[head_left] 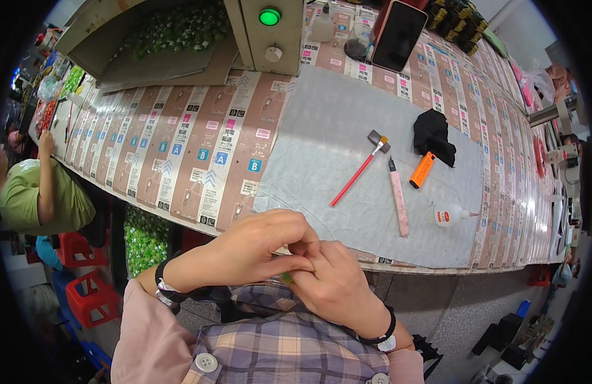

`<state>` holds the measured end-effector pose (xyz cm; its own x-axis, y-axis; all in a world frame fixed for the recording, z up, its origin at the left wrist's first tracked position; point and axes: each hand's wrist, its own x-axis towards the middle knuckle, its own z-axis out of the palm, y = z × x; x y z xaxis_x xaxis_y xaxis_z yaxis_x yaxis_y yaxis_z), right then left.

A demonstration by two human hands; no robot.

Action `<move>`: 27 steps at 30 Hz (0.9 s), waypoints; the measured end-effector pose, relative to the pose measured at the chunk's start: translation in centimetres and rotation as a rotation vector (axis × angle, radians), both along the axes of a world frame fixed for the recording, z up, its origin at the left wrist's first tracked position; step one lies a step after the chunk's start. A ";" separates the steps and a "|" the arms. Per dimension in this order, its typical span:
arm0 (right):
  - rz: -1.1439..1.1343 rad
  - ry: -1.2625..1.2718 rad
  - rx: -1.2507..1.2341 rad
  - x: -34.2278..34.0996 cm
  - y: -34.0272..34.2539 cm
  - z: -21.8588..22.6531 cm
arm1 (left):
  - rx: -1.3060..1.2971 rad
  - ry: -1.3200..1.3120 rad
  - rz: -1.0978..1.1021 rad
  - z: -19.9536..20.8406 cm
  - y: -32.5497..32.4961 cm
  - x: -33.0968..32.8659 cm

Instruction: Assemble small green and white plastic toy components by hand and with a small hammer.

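Note:
My left hand (267, 246) and my right hand (331, 285) meet in front of my body, just at the table's near edge. The fingertips of both are pinched together. Between them peeks a small green piece (286, 277), mostly hidden by the fingers, so its kind is unclear. On the grey sheet (321, 121) beyond my hands lie a red-handled brush (358, 174), a pink pen-shaped cutter (399, 201) and an orange lighter-like tool (422, 170). A crumpled black cloth (435, 136) lies behind the orange tool. Right of the cutter, a small white glue bottle (451, 215) rests on its side.
At the back left stands a beige machine (260, 48) with a lit green lamp (269, 16); green-and-white pieces (174, 35) lie heaped in its opening. A phone (399, 35) leans at the back. Lower left are red stools (93, 297), a container of green pieces (146, 240) and a seated person (46, 195).

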<state>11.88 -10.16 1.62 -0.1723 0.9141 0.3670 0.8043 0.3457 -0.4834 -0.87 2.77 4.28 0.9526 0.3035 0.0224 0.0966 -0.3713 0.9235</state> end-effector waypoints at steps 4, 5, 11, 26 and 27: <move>0.002 -0.002 0.010 0.0 -0.1 -0.2 | -0.041 0.048 -0.047 0.2 0.3 0.0; 0.008 -0.024 0.009 -0.1 -0.1 -0.2 | -0.041 0.048 -0.047 0.1 0.5 0.0; 0.028 -0.090 0.013 -0.3 -0.3 -0.7 | -0.044 0.133 -0.151 0.3 1.0 0.1; 0.026 0.018 -0.038 -0.1 -0.3 -0.1 | -0.149 0.057 -0.088 -0.4 0.7 0.0; 0.033 0.027 -0.038 -0.1 -0.3 -0.1 | -0.163 0.060 -0.110 -0.4 0.8 0.1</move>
<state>11.79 -10.47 1.57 -0.1934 0.9214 0.3370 0.7790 0.3530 -0.5182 -0.78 3.61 3.87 0.9783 0.1924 -0.0763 0.1202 -0.2284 0.9661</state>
